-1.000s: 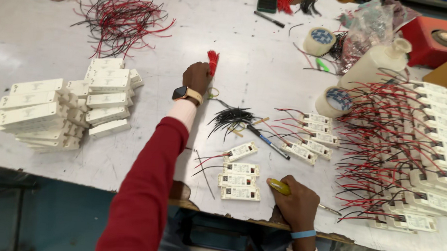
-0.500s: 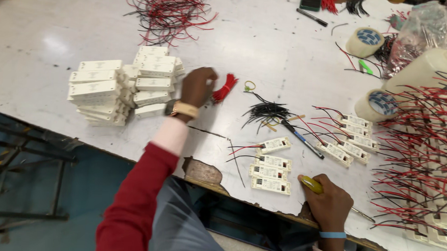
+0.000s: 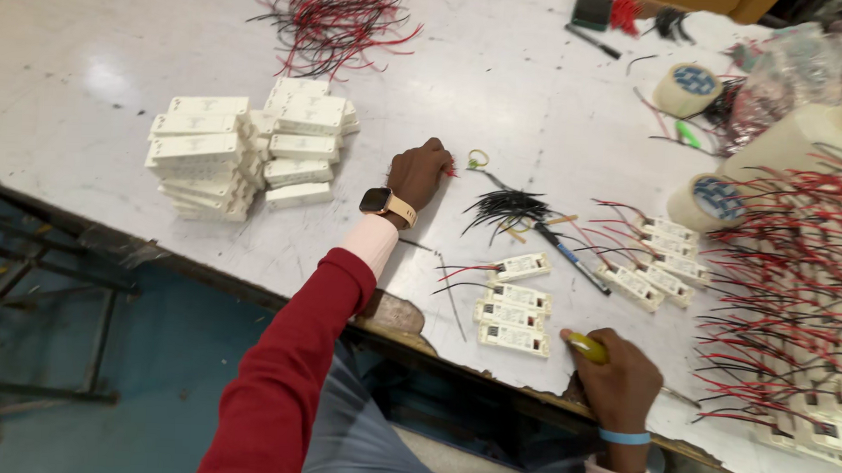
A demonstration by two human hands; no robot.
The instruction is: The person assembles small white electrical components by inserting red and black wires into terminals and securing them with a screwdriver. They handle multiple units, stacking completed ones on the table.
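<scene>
Left hand (image 3: pixel 421 174) has dropped flat-ish onto the bench (image 3: pixel 119 77), knuckles up, fingers curled shut around the red wires (image 3: pixel 449 171). Only a small red tip pokes out at the fingertips now; half a second back the whole red bunch stuck out to the right of the hand, and a second back it was raised upright. The hand sits mid-bench, just right of the stacks of white boxes (image 3: pixel 242 146), with a yellow ring (image 3: pixel 479 158) just beside it and the black wire bundle (image 3: pixel 506 209) a bit further right.

Right hand (image 3: pixel 616 383) hasn't really moved: parked at the near edge, fist closed on a yellow-handled tool (image 3: pixel 588 347), only the handle end visible. Three white modules (image 3: pixel 513 313) lie just left of it near that edge.

View has swung too, so the pile of red and black wires (image 3: pixel 335 19) at the far edge shows again.
</scene>
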